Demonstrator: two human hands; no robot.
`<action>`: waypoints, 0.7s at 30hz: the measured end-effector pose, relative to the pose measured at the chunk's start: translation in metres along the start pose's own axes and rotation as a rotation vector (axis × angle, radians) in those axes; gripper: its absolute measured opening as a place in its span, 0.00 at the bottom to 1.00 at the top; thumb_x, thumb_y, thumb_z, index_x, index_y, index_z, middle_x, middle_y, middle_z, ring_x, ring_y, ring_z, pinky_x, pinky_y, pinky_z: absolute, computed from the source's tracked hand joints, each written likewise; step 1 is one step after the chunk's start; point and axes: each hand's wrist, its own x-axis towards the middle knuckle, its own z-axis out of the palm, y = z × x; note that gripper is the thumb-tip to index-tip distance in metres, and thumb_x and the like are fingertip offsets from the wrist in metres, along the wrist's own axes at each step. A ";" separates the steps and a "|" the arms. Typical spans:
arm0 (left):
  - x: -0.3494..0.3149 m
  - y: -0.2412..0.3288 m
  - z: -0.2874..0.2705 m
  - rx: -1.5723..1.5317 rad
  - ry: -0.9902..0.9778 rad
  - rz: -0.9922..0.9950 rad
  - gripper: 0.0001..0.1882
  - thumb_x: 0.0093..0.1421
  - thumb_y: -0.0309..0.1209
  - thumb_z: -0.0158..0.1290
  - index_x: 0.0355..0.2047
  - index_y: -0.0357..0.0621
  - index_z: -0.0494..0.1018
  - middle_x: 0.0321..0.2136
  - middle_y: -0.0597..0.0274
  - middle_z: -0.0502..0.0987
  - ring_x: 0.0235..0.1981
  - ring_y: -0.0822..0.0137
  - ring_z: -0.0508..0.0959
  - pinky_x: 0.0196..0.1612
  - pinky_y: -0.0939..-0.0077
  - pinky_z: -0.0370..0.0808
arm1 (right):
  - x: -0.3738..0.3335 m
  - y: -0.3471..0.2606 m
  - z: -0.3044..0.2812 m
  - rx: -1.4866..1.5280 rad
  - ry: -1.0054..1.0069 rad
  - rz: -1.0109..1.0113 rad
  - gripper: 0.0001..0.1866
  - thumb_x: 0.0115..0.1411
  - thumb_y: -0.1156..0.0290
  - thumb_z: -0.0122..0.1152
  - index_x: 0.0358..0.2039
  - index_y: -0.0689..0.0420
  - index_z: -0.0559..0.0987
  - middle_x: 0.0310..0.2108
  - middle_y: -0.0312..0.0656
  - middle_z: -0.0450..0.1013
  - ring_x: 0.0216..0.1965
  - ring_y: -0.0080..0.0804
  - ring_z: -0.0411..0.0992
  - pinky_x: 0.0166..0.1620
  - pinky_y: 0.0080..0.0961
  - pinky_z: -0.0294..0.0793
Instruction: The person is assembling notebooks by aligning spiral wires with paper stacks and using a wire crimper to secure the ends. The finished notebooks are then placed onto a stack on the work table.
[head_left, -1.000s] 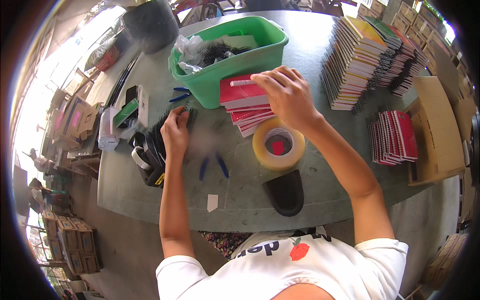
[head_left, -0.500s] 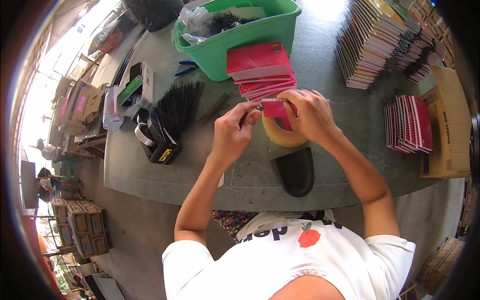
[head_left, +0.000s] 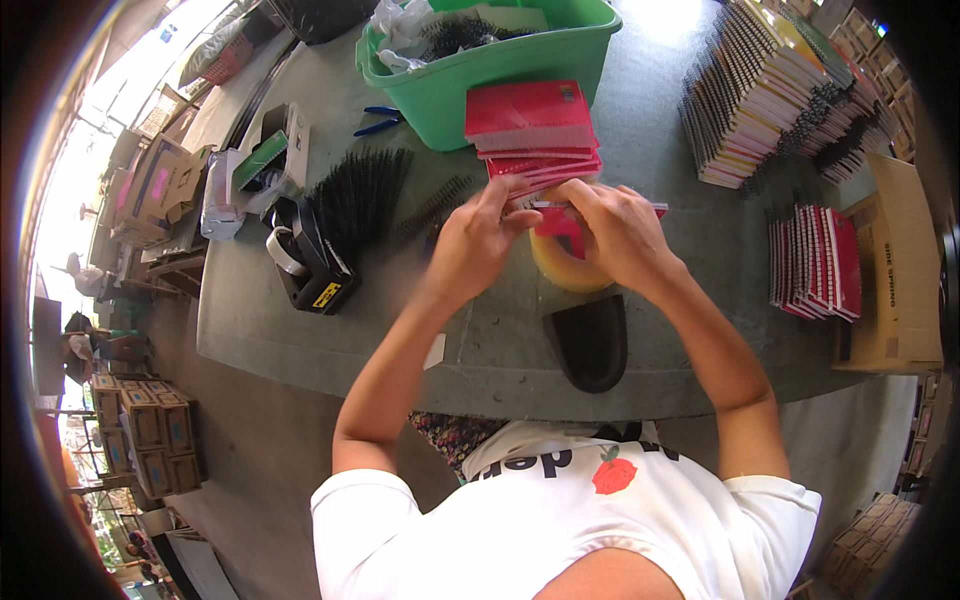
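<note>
Left hand [head_left: 478,240] moved rightward, nearly closed, hold unclear, right hand [head_left: 622,228] pinching red notebook [head_left: 660,209]

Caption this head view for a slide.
Right hand holding a red rectangular notebook, left hand at its edge, over a round yellowish tape roll, green plastic tub beyond.

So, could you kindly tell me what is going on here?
A person's right hand holds a small red notebook above a roll of tape. The left hand is at the notebook's left end; whether it grips anything is hard to tell. More red notebooks are stacked by the green tub, and black spiral coils lie to the left.
</note>
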 end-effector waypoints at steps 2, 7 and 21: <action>-0.003 -0.008 -0.013 0.088 -0.035 0.070 0.10 0.55 0.24 0.54 0.38 0.38 0.71 0.26 0.57 0.74 0.26 0.68 0.74 0.32 0.75 0.71 | 0.000 0.000 0.002 -0.022 0.037 -0.005 0.11 0.45 0.67 0.63 0.28 0.56 0.74 0.23 0.43 0.75 0.28 0.41 0.74 0.36 0.36 0.71; 0.005 0.004 -0.013 0.086 -0.063 -0.044 0.09 0.53 0.24 0.55 0.35 0.37 0.73 0.26 0.56 0.74 0.27 0.67 0.75 0.33 0.74 0.71 | 0.011 -0.004 0.019 0.047 0.126 0.001 0.07 0.49 0.71 0.60 0.30 0.56 0.73 0.27 0.42 0.75 0.30 0.41 0.74 0.35 0.36 0.70; -0.046 0.032 0.024 0.440 -0.324 -0.167 0.14 0.48 0.32 0.60 0.31 0.38 0.70 0.28 0.53 0.71 0.39 0.52 0.70 0.37 0.61 0.70 | 0.017 -0.006 0.011 0.290 -0.030 -0.018 0.11 0.49 0.77 0.61 0.34 0.60 0.72 0.34 0.47 0.67 0.38 0.46 0.70 0.40 0.36 0.70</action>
